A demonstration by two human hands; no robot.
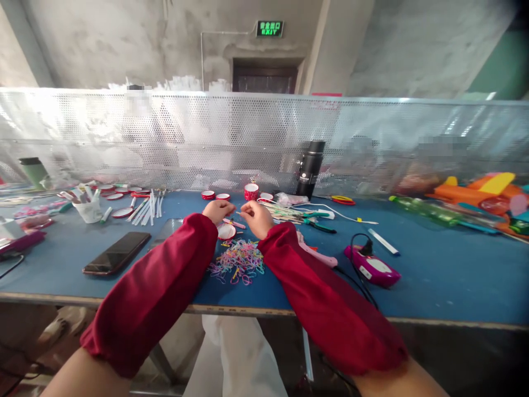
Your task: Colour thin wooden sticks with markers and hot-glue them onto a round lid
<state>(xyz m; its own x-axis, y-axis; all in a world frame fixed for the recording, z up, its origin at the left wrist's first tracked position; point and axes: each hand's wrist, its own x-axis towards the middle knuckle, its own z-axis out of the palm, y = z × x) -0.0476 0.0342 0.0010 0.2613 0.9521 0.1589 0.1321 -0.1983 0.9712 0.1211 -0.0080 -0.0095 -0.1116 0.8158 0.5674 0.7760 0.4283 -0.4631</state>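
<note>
My left hand and my right hand are close together above the table, fingertips pinched and nearly meeting. Whatever lies between the fingers is too small to make out. Just below them is a small white round lid with a red rim. A heap of thin, coloured rubber bands spreads between my forearms. Behind my hands stands a red patterned cup, with shallow red-rimmed lids beside it. Dark red sleeve covers are on both my forearms.
A phone and white glue sticks lie left, near a white cup of pens. To the right are pliers, a pink glue gun, a purple power strip and a black flask. A perforated metal screen stands behind.
</note>
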